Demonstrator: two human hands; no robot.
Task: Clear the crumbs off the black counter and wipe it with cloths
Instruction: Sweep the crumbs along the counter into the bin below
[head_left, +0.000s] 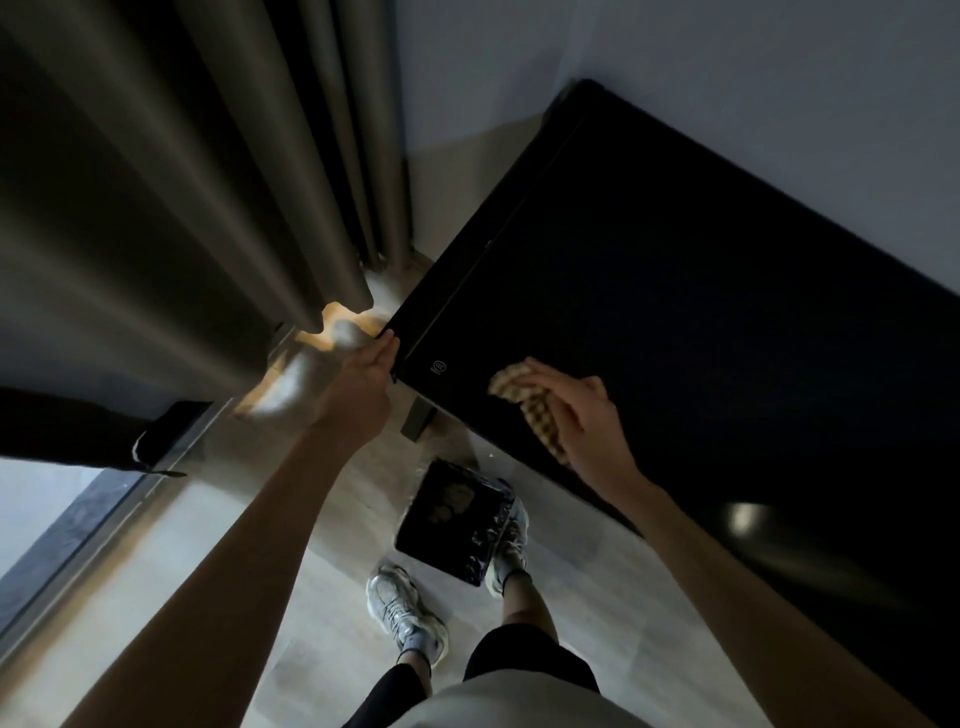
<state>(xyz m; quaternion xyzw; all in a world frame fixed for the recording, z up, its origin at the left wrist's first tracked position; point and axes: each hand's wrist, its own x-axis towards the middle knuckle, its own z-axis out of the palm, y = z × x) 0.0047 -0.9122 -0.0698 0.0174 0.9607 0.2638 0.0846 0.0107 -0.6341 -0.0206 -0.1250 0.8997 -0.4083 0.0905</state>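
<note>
Black and glossy, the counter (675, 291) stands along a pale wall, and the work is at its near left corner. A beige checked cloth (535, 413) lies bunched on the top there, close to the front edge. The right hand (582, 415) holds it from above, with the fingers curled over the cloth and pressing it down on the surface. The left hand (363, 374) grips the corner of the counter, its fingers hooked over the edge, as if to steady the body.

I judge that the wiping step is in hand. In this dim light I cannot make out any crumbs on the top, so I cannot tell how much of the clearing is done. The next move calls for flat, even pressure and for strokes that run along the counter toward the far right part, which is well apart from the cloth. Only one cloth is visible.

On the floor (270, 597), just below the corner, stands a dark bin (483, 545) with a shiny black liner. Something pale and crumpled lies inside; I cannot tell what it is. One of the person's shoes (405, 608) is beside the bin and the other touches it. A grey curtain (156, 182) hangs at the left.
</note>
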